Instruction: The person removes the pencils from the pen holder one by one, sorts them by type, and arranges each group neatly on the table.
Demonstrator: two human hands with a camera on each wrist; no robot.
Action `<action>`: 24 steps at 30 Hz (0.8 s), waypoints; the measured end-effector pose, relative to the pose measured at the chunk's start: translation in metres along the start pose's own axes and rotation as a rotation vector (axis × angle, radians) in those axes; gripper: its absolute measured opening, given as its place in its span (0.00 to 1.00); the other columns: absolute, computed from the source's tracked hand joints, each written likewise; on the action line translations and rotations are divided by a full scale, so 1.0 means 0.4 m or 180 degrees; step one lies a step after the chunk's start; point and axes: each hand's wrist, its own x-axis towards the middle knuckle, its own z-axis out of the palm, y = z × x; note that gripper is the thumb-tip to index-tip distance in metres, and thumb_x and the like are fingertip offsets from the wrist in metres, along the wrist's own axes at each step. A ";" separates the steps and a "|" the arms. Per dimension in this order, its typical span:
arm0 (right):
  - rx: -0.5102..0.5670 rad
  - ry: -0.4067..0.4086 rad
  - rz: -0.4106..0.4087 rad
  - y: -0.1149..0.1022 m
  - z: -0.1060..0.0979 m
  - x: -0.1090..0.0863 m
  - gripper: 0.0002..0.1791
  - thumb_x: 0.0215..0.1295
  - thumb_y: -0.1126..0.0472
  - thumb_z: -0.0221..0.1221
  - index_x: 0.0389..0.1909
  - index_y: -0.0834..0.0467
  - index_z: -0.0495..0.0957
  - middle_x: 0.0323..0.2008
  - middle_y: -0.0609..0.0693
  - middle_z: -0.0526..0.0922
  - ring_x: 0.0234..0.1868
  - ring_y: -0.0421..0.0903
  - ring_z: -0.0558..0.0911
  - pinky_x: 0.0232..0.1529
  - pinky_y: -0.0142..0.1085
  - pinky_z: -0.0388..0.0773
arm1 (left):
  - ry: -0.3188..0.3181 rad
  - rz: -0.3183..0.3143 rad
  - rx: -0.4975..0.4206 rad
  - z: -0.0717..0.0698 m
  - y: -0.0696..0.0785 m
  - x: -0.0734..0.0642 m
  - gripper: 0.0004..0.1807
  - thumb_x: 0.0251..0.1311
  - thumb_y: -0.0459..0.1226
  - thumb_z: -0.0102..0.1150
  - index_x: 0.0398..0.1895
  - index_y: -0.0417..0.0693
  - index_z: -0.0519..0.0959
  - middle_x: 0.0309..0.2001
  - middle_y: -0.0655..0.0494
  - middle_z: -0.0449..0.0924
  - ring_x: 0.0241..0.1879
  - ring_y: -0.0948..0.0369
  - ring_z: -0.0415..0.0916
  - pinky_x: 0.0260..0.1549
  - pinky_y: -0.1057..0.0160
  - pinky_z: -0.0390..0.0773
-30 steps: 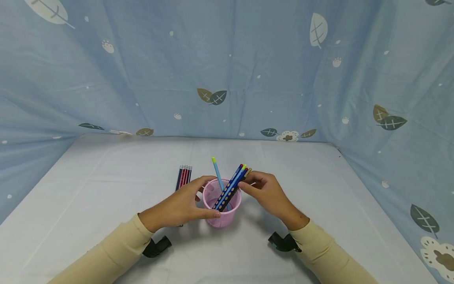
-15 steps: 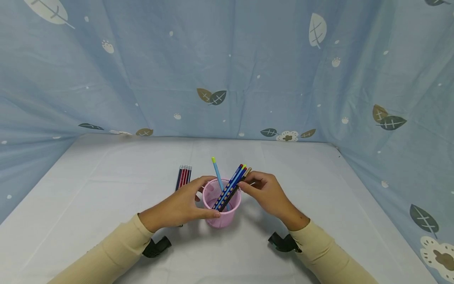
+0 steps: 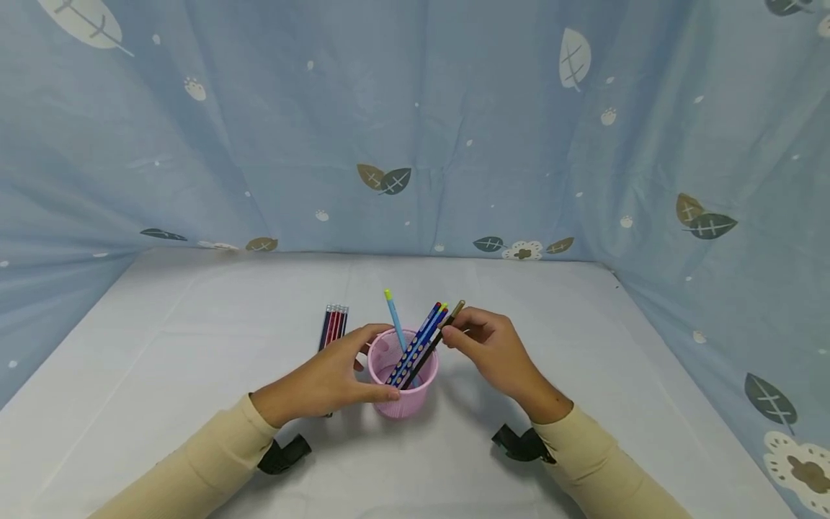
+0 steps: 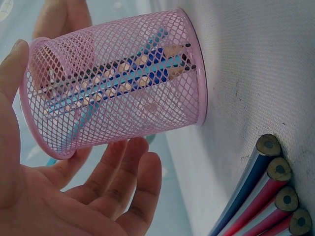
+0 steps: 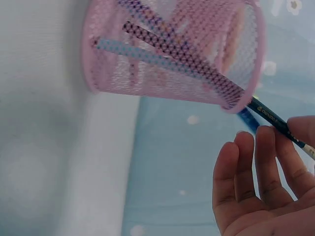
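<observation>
A pink mesh pen holder (image 3: pixel 402 409) stands upright on the white table. My left hand (image 3: pixel 327 376) grips its rim from the left, thumb on the near side and index finger on the far side. Leaning to the right inside are blue dotted pencils (image 3: pixel 413 344), and a light-blue pencil with a yellow end (image 3: pixel 394 311) leans the other way. Between thumb and fingers, my right hand (image 3: pixel 496 349) pinches a dark pencil (image 3: pixel 426 355) with a gold end, its lower part inside the holder. In the right wrist view, this dark pencil (image 5: pixel 269 115) crosses the rim.
Left of the holder, several dark-blue and red striped pencils (image 3: pixel 333 324) lie side by side on the table, partly hidden behind my left hand. A light-blue leaf-patterned curtain (image 3: pixel 415 130) borders the table (image 3: pixel 214 346) at the back and sides.
The dark pencil has been drawn slightly up and to the right, apart from the dotted pencils at its upper end. My left hand keeps its grip on the holder.
</observation>
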 end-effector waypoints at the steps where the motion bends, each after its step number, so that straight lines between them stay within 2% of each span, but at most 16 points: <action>1: 0.0015 0.0023 -0.0016 -0.004 -0.002 -0.001 0.07 0.71 0.61 0.60 0.36 0.61 0.81 0.37 0.59 0.83 0.39 0.53 0.85 0.46 0.36 0.84 | 0.0000 -0.0007 -0.0016 0.000 -0.001 0.000 0.50 0.50 0.55 0.75 0.74 0.56 0.61 0.62 0.60 0.73 0.54 0.57 0.74 0.53 0.53 0.78; 6: 0.0068 0.0174 -0.0059 -0.033 -0.015 -0.007 0.08 0.72 0.62 0.59 0.37 0.63 0.79 0.37 0.58 0.83 0.38 0.44 0.84 0.47 0.34 0.84 | 0.0014 -0.0022 -0.0008 0.002 -0.007 0.000 0.50 0.49 0.55 0.75 0.74 0.55 0.61 0.60 0.60 0.74 0.54 0.56 0.75 0.53 0.52 0.79; 11: 0.0140 0.0334 -0.0196 -0.061 -0.031 -0.014 0.07 0.73 0.65 0.57 0.38 0.66 0.77 0.40 0.58 0.82 0.38 0.44 0.84 0.48 0.32 0.83 | 0.0042 -0.0016 0.0050 0.001 -0.005 0.000 0.51 0.49 0.55 0.76 0.74 0.54 0.61 0.61 0.61 0.73 0.53 0.57 0.75 0.52 0.53 0.80; 17: 0.0167 0.0600 -0.0349 -0.087 -0.042 -0.024 0.07 0.75 0.65 0.54 0.43 0.66 0.76 0.42 0.50 0.82 0.37 0.45 0.84 0.47 0.33 0.84 | 0.0044 -0.0027 0.0068 0.000 -0.004 -0.001 0.51 0.48 0.56 0.76 0.74 0.55 0.61 0.61 0.62 0.73 0.53 0.57 0.76 0.51 0.53 0.80; 24: 0.0715 0.0739 -0.0743 -0.106 -0.058 -0.031 0.06 0.78 0.66 0.46 0.46 0.62 0.71 0.39 0.49 0.82 0.38 0.45 0.83 0.41 0.33 0.84 | 0.0045 -0.0047 0.0049 0.001 -0.002 0.000 0.50 0.48 0.55 0.76 0.74 0.56 0.61 0.61 0.62 0.73 0.53 0.57 0.75 0.51 0.53 0.80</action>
